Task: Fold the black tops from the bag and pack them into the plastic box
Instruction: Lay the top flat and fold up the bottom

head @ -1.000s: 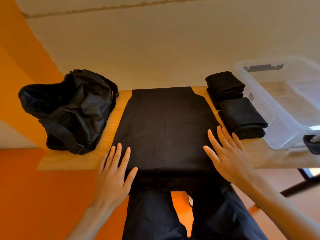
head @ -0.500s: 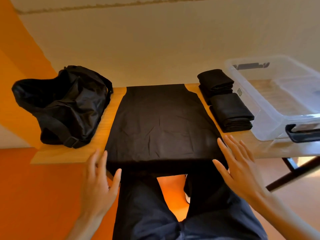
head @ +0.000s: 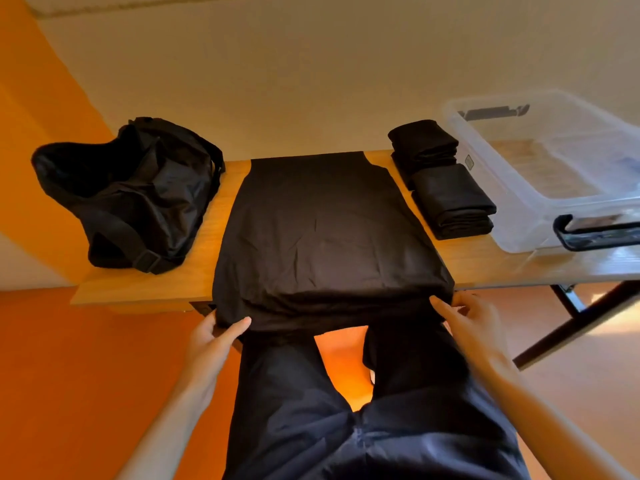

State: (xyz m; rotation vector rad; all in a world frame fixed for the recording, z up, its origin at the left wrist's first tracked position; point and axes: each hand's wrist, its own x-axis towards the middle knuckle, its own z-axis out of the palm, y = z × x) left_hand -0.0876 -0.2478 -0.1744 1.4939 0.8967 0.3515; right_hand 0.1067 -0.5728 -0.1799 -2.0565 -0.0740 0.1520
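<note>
A black top lies spread on the wooden table, its near hem hanging over the edge. There the left hand and the right hand each pinch a corner between thumb and fingers. The black bag gapes open at the left, its inside too dark to read, and two folded tops sit on the table beside the clear plastic box, not in it.

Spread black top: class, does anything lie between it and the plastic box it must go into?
Yes. Two folded tops lie on the table between the spread black top and the plastic box; being low, they could probably be lifted over.
</note>
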